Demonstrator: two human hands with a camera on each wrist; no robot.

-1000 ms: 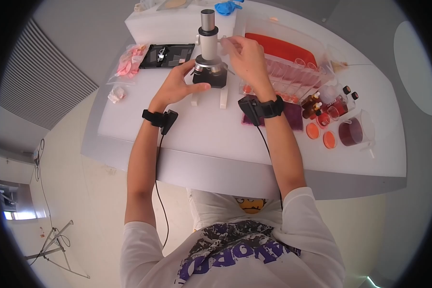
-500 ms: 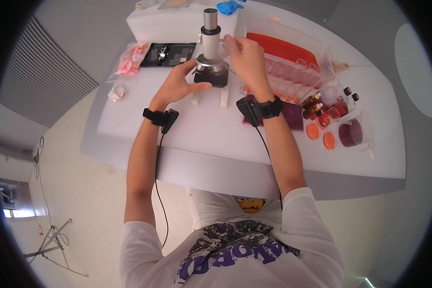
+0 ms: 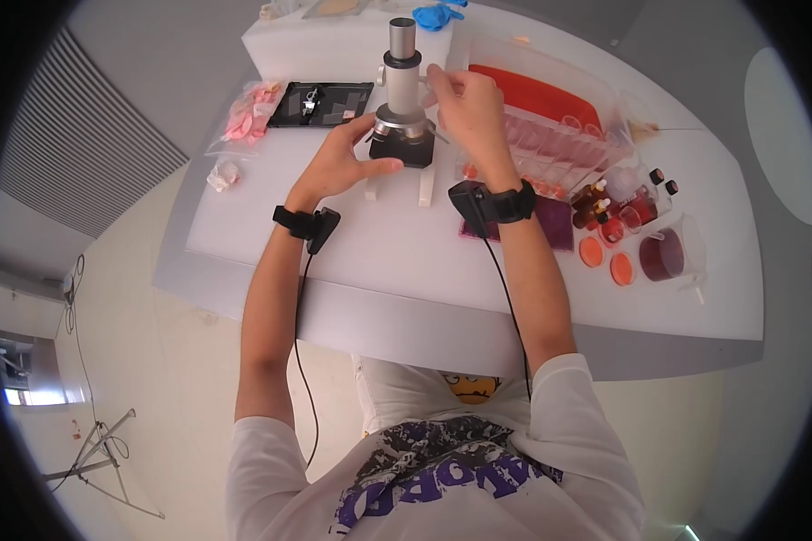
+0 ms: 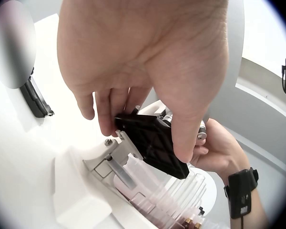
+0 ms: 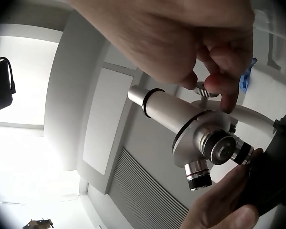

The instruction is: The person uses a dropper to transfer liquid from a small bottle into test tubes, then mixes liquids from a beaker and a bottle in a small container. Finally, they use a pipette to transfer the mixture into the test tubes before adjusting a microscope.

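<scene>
While our two hands work at the upper centre of the head view, we list what lies on the white table (image 3: 379, 243):

Item one, the microscope (image 3: 402, 99): upright near the far edge of the table, silver tube and eyepiece at the top of the frame, black stage (image 4: 155, 143) below, white feet on the tabletop.

Item two, our left hand (image 3: 338, 162): just left of the microscope's base, fingers and thumb curled round the black stage, pinching its edges, as the left wrist view shows.

Item three, our right hand (image 3: 467, 108): just right of the tube, fingertips closed on a small knurled focus knob (image 5: 203, 89) at the side of the arm; the right wrist view shows thumb and forefinger pinching it, with the objective lenses (image 5: 214, 152) below.

Item four, right half of the head view: a clear rack of tubes (image 3: 559, 144) beside a red tray (image 3: 532, 90), small brown bottles (image 3: 600, 198), two orange dishes (image 3: 607, 260), a beaker of dark red liquid (image 3: 663, 252), and a purple mat (image 3: 550, 221) under our right wrist.

Item five, upper left: a black case (image 3: 323, 102), a bag of pink pieces (image 3: 251, 110), a small crumpled wrapper (image 3: 221, 174). Top centre: a blue glove (image 3: 438, 15).
</scene>
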